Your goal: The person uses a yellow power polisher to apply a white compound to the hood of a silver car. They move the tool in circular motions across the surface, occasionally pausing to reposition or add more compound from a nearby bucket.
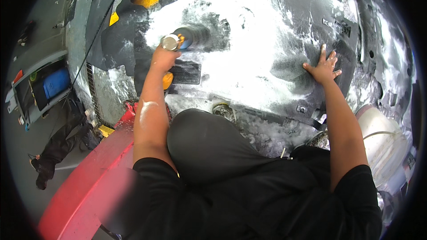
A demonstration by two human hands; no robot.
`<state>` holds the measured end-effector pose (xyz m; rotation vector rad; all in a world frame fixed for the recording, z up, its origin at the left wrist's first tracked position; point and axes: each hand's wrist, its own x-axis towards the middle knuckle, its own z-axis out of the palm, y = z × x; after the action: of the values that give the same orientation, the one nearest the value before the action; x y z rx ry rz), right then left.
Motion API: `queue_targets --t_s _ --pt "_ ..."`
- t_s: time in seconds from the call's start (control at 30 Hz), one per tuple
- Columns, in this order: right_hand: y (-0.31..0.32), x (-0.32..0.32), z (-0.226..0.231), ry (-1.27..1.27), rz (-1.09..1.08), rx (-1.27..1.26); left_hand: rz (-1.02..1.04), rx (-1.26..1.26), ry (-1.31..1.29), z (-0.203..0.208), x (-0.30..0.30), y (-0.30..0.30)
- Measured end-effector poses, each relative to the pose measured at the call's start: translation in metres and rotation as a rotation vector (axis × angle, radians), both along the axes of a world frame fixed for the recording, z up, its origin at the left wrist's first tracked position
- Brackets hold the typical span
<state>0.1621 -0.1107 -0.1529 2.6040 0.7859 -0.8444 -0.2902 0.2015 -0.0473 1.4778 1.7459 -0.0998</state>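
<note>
Apparently scrubbing, my left hand (164,58) grips a tool (170,42); my right hand (324,69) lies splayed on the mat (304,15), foam (253,49) left of its fingers likely next.

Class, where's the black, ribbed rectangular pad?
The pad is left of centre in the head view, on the smeared black mat, below-right of the left hand.
</note>
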Motion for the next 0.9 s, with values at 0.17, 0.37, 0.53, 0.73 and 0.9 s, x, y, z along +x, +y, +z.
queue_targets --t_s 0.17,0.37,0.53,0.73,0.9 --pt "-0.004 0.000 -0.005 0.005 0.002 0.036 0.206 0.077 0.144 0.001 -0.088 0.039" --pt "-0.004 0.001 -0.011 0.008 0.023 0.034 0.323 0.091 0.012 -0.014 -0.104 0.097" --pt "-0.004 0.001 -0.008 0.007 0.014 0.003 0.021 0.053 0.002 -0.028 -0.048 0.057" --pt "-0.003 0.001 -0.005 0.013 -0.006 0.033 0.320 0.044 -0.045 -0.028 -0.077 0.032" --pt "-0.003 0.003 -0.008 0.009 0.007 0.005 0.421 0.033 -0.120 -0.026 -0.099 0.094"
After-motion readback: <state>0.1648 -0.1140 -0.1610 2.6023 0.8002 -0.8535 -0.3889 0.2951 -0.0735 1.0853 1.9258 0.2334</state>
